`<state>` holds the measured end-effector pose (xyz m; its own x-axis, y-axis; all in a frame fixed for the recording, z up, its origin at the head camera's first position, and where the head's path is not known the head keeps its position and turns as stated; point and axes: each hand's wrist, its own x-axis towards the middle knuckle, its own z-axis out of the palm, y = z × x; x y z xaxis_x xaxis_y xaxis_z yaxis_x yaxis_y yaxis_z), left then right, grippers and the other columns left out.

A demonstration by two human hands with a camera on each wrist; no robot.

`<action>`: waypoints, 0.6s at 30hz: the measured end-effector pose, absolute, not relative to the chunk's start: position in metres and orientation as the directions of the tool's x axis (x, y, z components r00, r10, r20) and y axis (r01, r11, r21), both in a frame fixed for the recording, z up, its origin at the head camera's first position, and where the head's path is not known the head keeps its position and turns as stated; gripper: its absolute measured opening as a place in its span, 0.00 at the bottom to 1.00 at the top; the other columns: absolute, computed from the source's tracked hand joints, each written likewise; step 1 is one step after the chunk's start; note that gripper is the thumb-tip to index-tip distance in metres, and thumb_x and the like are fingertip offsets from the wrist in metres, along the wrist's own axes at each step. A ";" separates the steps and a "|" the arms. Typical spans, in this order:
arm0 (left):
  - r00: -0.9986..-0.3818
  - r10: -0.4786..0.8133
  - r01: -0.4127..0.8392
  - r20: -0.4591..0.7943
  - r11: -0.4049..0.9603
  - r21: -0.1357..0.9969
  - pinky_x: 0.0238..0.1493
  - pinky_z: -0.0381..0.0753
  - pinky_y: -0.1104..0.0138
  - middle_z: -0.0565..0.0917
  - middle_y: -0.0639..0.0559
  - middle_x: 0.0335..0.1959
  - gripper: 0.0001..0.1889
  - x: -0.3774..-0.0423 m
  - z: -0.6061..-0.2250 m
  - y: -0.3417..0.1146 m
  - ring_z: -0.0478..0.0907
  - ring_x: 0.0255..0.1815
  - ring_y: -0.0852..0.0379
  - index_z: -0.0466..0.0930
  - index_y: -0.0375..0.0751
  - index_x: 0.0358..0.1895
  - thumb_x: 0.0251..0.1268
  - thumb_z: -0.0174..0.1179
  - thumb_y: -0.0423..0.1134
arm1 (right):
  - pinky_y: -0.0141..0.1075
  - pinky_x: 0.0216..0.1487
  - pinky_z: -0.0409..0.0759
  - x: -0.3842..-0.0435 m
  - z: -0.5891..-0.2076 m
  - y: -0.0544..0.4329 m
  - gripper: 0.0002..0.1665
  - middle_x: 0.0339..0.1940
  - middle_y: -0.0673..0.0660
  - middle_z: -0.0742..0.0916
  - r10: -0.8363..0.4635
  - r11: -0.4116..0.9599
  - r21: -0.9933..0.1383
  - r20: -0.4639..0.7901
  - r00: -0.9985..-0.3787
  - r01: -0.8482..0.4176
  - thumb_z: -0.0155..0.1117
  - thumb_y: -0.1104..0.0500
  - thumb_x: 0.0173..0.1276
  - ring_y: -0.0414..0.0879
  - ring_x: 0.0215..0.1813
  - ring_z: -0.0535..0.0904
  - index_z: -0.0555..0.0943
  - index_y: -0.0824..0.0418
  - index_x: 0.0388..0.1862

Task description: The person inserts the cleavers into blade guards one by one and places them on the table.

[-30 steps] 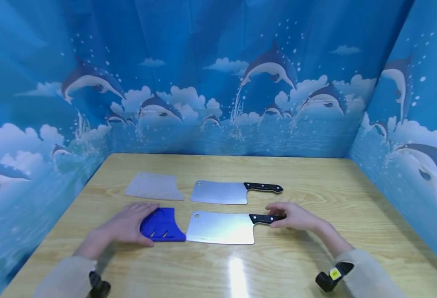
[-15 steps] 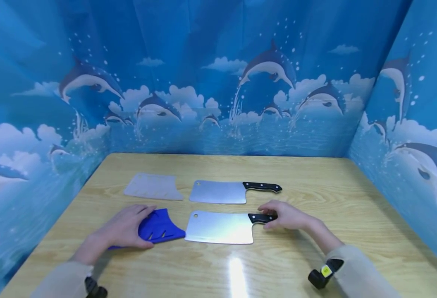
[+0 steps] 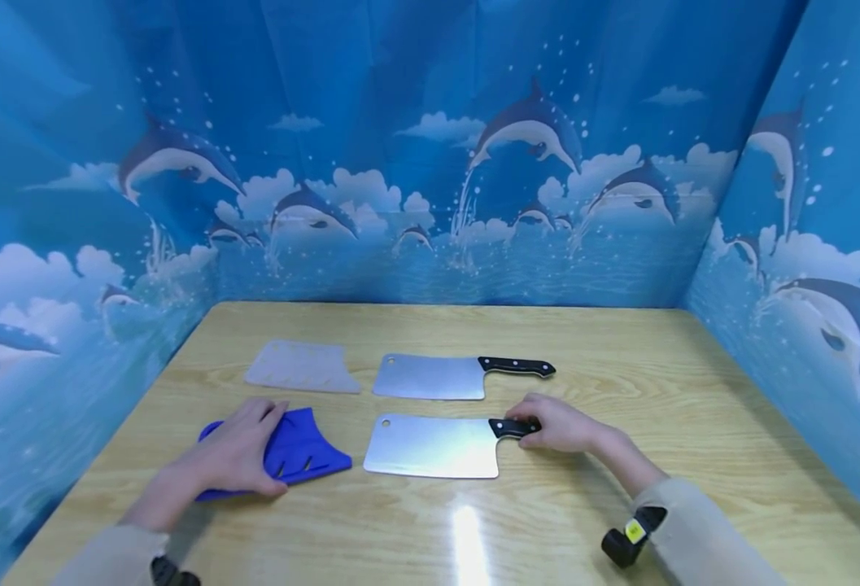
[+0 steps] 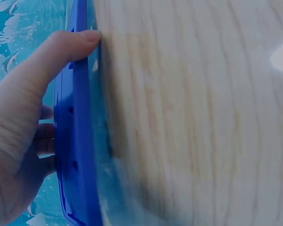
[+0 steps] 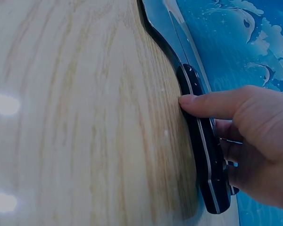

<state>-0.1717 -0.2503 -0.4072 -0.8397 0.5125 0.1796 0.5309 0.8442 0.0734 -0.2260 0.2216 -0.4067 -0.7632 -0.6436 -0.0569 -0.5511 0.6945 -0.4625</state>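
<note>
My left hand (image 3: 235,452) grips a blue blade sheath (image 3: 303,446) across its width at the table's left, thumb on the near edge. In the left wrist view the thumb presses the sheath's side (image 4: 83,150) and the other fingers reach round the far side. The near cleaver (image 3: 431,447) lies flat, its blade front a short gap from the sheath's curved end. Thumb and fingers of my right hand (image 3: 560,423) pinch its black handle, covering the butt in the head view. The right wrist view shows the riveted handle (image 5: 202,141) between thumb and fingers.
Behind these lie a second cleaver (image 3: 430,378) with a black handle and a whitish translucent sheath (image 3: 301,366) to its left. The wooden table (image 3: 620,334) is walled at the back and sides by a blue dolphin-print curtain (image 3: 415,98).
The left hand has pulled the blue sheath left and turned it slightly, opening a gap to the cleaver's blade. My right hand has moved a little left along the handle and closed in on it.
</note>
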 end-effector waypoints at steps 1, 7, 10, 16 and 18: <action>-0.839 0.513 0.531 0.181 0.844 0.073 0.50 0.71 0.49 0.71 0.34 0.45 0.58 -0.171 -0.406 -0.250 0.69 0.48 0.39 0.66 0.19 0.57 0.22 0.71 0.63 | 0.48 0.49 0.73 -0.226 -0.406 0.222 0.23 0.42 0.54 0.79 -0.644 0.697 -0.455 -0.059 -0.763 -0.554 0.67 0.61 0.56 0.50 0.45 0.75 0.78 0.65 0.52; -0.825 0.520 0.545 0.221 0.836 0.066 0.50 0.70 0.48 0.71 0.33 0.46 0.56 -0.170 -0.405 -0.246 0.68 0.49 0.38 0.68 0.20 0.55 0.20 0.71 0.62 | 0.48 0.49 0.74 -0.222 -0.404 0.220 0.22 0.42 0.54 0.79 -0.602 0.740 -0.417 -0.064 -0.796 -0.527 0.65 0.66 0.48 0.50 0.45 0.75 0.78 0.65 0.46; -0.801 0.541 0.571 0.254 0.819 0.057 0.51 0.70 0.47 0.72 0.31 0.48 0.57 -0.173 -0.405 -0.240 0.69 0.50 0.36 0.67 0.20 0.55 0.20 0.71 0.63 | 0.44 0.44 0.75 -0.219 -0.402 0.221 0.20 0.39 0.51 0.80 -0.564 0.772 -0.392 -0.062 -0.823 -0.500 0.64 0.65 0.47 0.46 0.41 0.75 0.78 0.60 0.43; -0.764 0.588 0.619 0.264 0.784 0.046 0.57 0.65 0.46 0.71 0.30 0.55 0.57 -0.179 -0.399 -0.223 0.67 0.56 0.35 0.64 0.20 0.58 0.25 0.70 0.62 | 0.44 0.42 0.77 -0.213 -0.399 0.228 0.18 0.42 0.52 0.84 -0.559 0.783 -0.324 0.009 -0.829 -0.531 0.64 0.55 0.60 0.47 0.43 0.79 0.79 0.57 0.49; -0.749 0.602 0.636 0.276 0.771 0.045 0.57 0.66 0.47 0.71 0.30 0.54 0.57 -0.181 -0.397 -0.218 0.68 0.56 0.35 0.64 0.20 0.58 0.26 0.71 0.61 | 0.45 0.44 0.77 -0.212 -0.397 0.232 0.21 0.43 0.53 0.84 -0.552 0.784 -0.317 0.036 -0.833 -0.533 0.64 0.51 0.61 0.49 0.45 0.80 0.80 0.57 0.51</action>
<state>-0.1808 -0.2177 -0.3972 -0.7492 0.6019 0.2763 0.6356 0.7707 0.0446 -0.2117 0.2316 -0.3975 -0.8331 -0.5519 0.0359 -0.5332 0.7842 -0.3173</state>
